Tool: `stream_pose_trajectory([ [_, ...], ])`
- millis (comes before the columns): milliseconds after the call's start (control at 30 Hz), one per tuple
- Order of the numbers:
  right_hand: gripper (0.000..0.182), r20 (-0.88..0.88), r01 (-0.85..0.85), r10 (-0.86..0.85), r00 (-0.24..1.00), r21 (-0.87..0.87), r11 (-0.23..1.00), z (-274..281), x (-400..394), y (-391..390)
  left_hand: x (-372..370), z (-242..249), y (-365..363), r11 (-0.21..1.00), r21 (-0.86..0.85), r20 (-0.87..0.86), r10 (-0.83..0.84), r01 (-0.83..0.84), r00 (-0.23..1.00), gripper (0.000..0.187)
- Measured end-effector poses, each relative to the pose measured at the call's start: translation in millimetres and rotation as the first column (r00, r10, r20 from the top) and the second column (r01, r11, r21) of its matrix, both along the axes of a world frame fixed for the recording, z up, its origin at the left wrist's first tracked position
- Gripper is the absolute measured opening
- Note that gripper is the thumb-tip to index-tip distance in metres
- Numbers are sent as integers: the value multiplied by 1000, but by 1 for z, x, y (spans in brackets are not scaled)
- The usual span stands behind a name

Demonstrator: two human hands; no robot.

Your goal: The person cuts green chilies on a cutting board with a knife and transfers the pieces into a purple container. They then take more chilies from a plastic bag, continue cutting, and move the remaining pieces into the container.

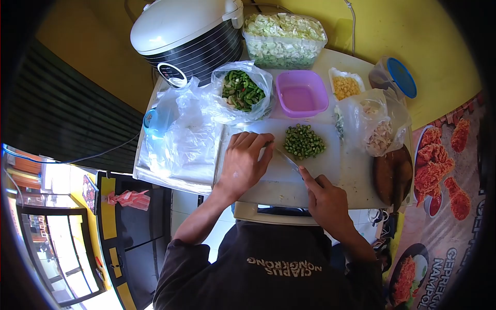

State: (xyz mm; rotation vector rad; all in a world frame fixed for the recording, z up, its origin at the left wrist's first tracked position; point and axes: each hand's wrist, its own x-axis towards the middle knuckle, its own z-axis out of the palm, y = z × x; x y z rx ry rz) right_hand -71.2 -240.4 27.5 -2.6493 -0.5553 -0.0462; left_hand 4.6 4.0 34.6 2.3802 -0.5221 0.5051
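My right hand (329, 201) grips a knife (290, 161) by its handle, the blade slanting up and left over a pale cutting board (323, 173). Close to the knife tip is my left hand (247, 159), its fingers bent and drawn together; whatever they hold is hidden. Just right of the blade lies a heap of chopped green pieces (305, 142), chillies or beans. Behind my left hand, an open plastic bag (263, 82) holds green chillies (243, 92) with some paler pieces. A purple plastic tub (302, 93) stands behind the heap.
A rice cooker (186, 31) and a clear box of shredded cabbage (284, 41) stand at the back. Crumpled plastic bags (181, 129) cover the left side. To the right are a bag of pale shreds (380, 129), a blue-lidded container (395, 76) and a brown stone mortar (390, 175).
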Motion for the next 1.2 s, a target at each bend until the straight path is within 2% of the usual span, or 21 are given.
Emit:
stream_pose_trajectory([
  [100,68,8,-1,0,1000,21,1000,-4,1,0,-3,-24,0,998,59,22,22,-23,1000,21],
  [133,68,8,-4,4,1000,29,1000,-4,1,0,-6,-27,0,998,41,-5,38,-38,999,26],
  [333,68,-2,1,0,1000,88,996,-5,1,-2,-19,-21,-4,994,-39,-30,101,-102,994,29],
  [567,66,23,1,-3,1000,109,994,0,2,1,-19,-36,-8,994,-41,21,103,-103,994,22],
  [667,57,27,14,-17,999,109,994,6,4,4,-16,-38,-9,994,-59,22,96,-95,995,21],
  [1200,63,16,-36,34,999,120,992,7,17,13,-11,-34,-9,988,-116,-35,100,-103,994,18],
])
